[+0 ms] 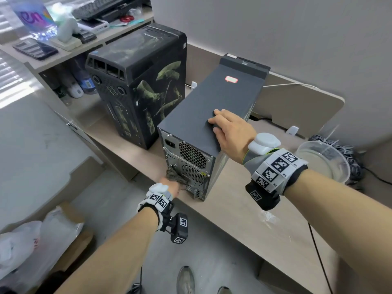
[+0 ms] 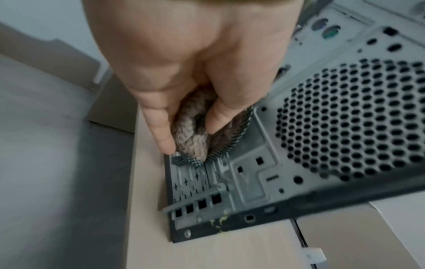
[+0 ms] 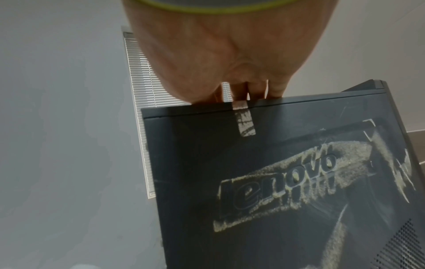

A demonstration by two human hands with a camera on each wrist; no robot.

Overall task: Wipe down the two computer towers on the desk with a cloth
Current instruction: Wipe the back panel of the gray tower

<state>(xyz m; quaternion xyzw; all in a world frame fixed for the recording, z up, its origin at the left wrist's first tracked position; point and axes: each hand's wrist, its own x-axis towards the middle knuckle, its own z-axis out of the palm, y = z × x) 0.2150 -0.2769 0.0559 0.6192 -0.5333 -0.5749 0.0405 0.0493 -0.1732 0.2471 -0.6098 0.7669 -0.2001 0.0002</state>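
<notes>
Two towers stand on the desk [image 1: 244, 219]. The far tower [image 1: 144, 81] is black with green artwork. The near dark grey tower [image 1: 212, 98] has its rear panel [image 2: 345, 118] turned towards me. My left hand [image 1: 171, 187] grips a bunched brown-grey cloth [image 1: 174, 176] and holds it against the lower left of that panel. In the left wrist view the cloth [image 2: 193, 134] sits pinched between the fingers of my left hand [image 2: 174, 76], just above the slot covers. My right hand [image 1: 229, 128] lies on the near tower's top, fingertips at a shallow dent. The tower's dusty logo side [image 3: 276, 182] shows below my right hand [image 3: 218, 54].
A clear plastic bowl [image 1: 324, 164] with cloudy water sits on the desk at the right, beside a bundle of cables [image 1: 339, 145]. A shelf [image 1: 70, 49] with keyboards and small items runs behind the far tower. Plastic bags [image 1: 31, 240] lie on the floor at the left.
</notes>
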